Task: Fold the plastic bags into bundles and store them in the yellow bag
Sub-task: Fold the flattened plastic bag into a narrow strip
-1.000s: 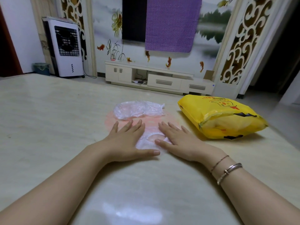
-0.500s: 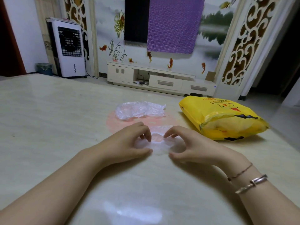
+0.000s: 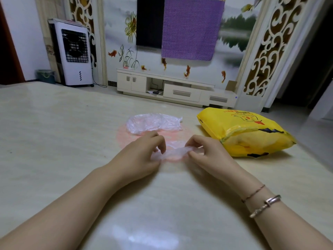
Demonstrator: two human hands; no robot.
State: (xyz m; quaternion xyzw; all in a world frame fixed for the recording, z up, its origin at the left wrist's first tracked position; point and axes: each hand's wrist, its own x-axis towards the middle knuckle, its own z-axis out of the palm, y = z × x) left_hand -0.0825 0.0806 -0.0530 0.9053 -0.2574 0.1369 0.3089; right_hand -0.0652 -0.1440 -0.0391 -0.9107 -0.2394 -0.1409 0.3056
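A thin clear plastic bag [image 3: 173, 152], gathered into a narrow strip, stretches between my two hands just above the table. My left hand [image 3: 142, 156] pinches its left end with curled fingers. My right hand [image 3: 207, 152] pinches its right end between thumb and fingertips. Behind my hands a crumpled clear plastic bag [image 3: 153, 123] lies on the table. The yellow bag [image 3: 245, 134] lies on its side to the right, its mouth turned toward me, a short way from my right hand.
All of this rests on a pale marble-look table [image 3: 63, 141] with a faint pink round patch [image 3: 124, 136] under the bags. Beyond the far edge stand a white TV cabinet [image 3: 176, 89] and a white air cooler [image 3: 73, 55].
My hands, earlier pressed flat on the bag, curled their fingers, pinched the bag at both ends and lifted it slightly, drawing it into a strip as they moved apart.
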